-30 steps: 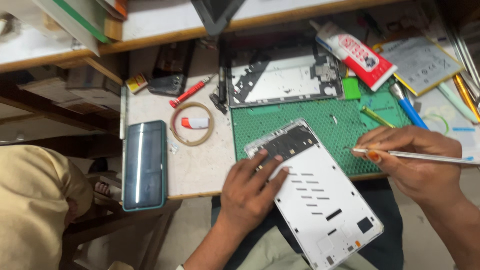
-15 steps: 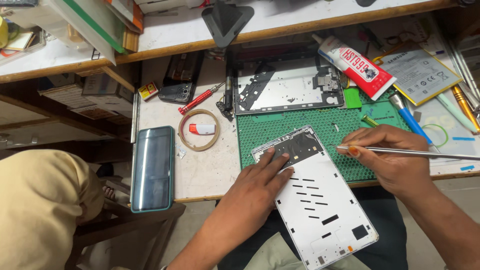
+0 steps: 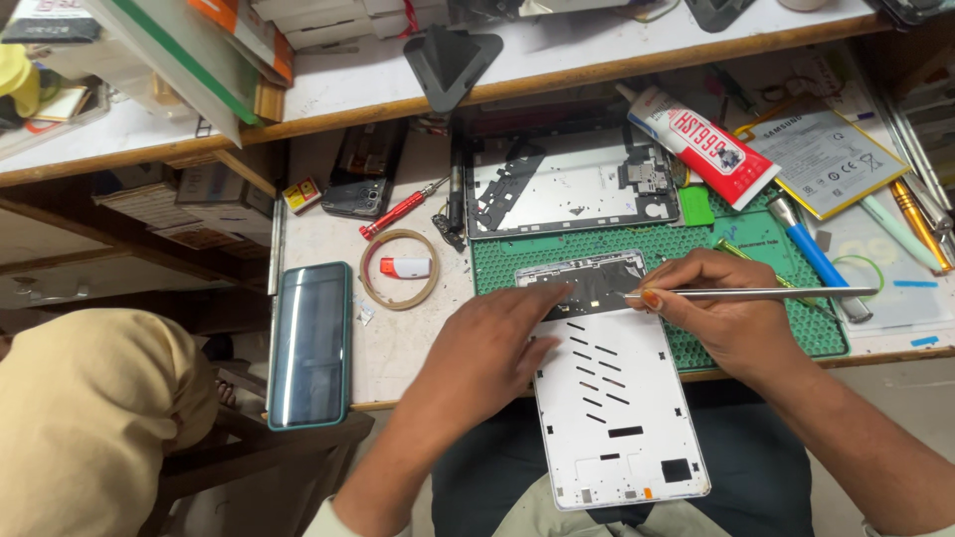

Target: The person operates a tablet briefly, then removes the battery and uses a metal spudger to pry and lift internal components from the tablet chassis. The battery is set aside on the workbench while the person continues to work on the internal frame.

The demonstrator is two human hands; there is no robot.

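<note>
Tablet back panel (image 3: pixel 617 398) under left hand (image 3: pixel 487 348), pressed flat.

Clear bench strip between phone (image 3: pixel 309 344) and green mat (image 3: pixel 756 249); blocked behind by tape ring (image 3: pixel 399 268), screwdriver (image 3: pixel 402 209), metal frame (image 3: pixel 572 185).

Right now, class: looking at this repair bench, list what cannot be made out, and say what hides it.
Head view only:
- Tip of the metal rod: hidden behind the right hand.
- White tablet frame: its left edge lies under the left hand.
- Parts in the frame's dark top strip: too small to identify.
- Tools at the bench's right: cut off by the picture edge.
</note>
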